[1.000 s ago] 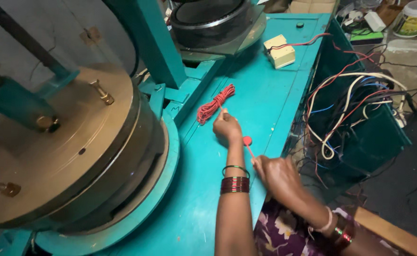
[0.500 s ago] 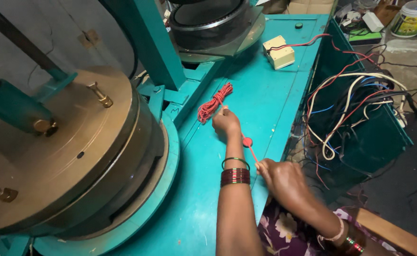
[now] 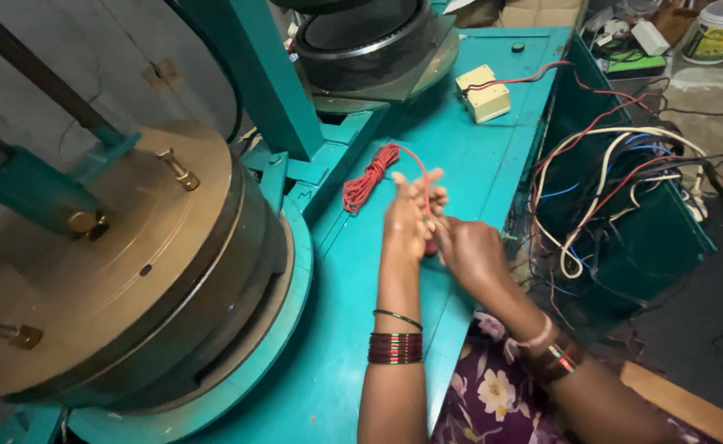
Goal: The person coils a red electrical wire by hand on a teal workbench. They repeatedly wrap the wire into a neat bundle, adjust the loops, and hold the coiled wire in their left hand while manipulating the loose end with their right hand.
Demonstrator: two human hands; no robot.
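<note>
Nearest the camera, patterned cloth [image 3: 493, 395] — purple with pale flowers — lies at the lower edge; above it both forearms rise over the table [image 3: 353, 362], a flat teal-painted metal top with a dull, scuffed sheen. The left wrist carries glossy dark-red bangles [image 3: 395, 348] and one thin ring; the right wrist carries a striped bangle [image 3: 557, 360]. The left hand [image 3: 408, 222] stands upright with its fingers straight and loosely spread, palm toward the right hand [image 3: 470, 253]; the right hand is curled, fingertips closed against the left palm, and a small dark-red piece shows between the two, though what exactly is pinched cannot be told. A thin red wire [image 3: 421, 168] runs taut from the left fingers back to its coil [image 3: 365, 182] — a slim, twisted hank lying on the table just beyond the hands, beside the teal post [image 3: 254, 74]. To the left sits a heavy round die [image 3: 115, 271], a smooth brass-coloured disc over a dark steel drum, with brass bolts on its face; farther back stands a second dark ring die [image 3: 369, 41]. Beyond the coil rests a cream plastic box [image 3: 483, 92], rectangular, with a red lead; to the right hangs a tangle of cables [image 3: 616, 189], white, red and blue; a white bucket [image 3: 719, 29] stands farthest.
</note>
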